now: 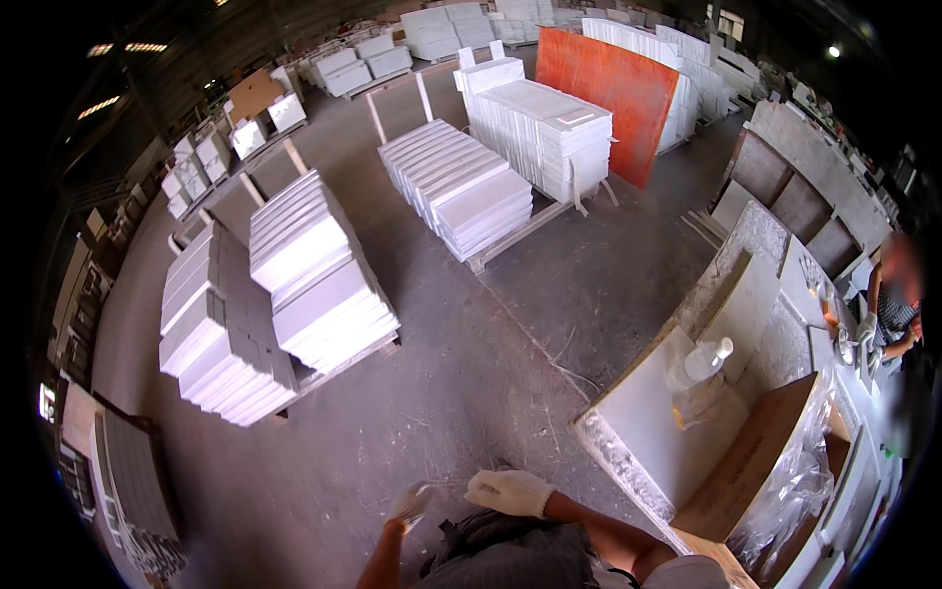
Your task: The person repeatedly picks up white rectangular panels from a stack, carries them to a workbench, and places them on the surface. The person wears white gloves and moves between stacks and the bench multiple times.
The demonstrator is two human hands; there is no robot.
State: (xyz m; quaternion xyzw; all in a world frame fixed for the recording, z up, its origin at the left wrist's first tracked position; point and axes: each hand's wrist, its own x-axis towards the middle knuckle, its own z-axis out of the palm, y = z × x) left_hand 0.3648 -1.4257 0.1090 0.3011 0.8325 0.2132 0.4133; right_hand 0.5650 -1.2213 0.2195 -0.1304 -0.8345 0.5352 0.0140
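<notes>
My left hand (410, 506), in a white knit glove, is low in front of my body at the lower middle of the head view. Its fingers look stretched out, though slightly smeared, and no object shows in them. Just to its right is my right hand (510, 492), gloved the same way, with its back toward me. The fingers of that hand are bent away and mostly hidden, so whether they hold anything is unclear. Both hands are over the grey concrete floor (461, 402), close to my dark clothing (510, 550). Neither touches the worktable on the right.
White slabs (324, 265) are stacked on pallets ahead and left. An orange-red panel (603, 103) leans behind another stack. At right, a worktable (628, 412) carries a clear plastic bottle (699, 363) and an open cardboard box (746, 456) with plastic film. Beyond it a gloved person (893, 309) works.
</notes>
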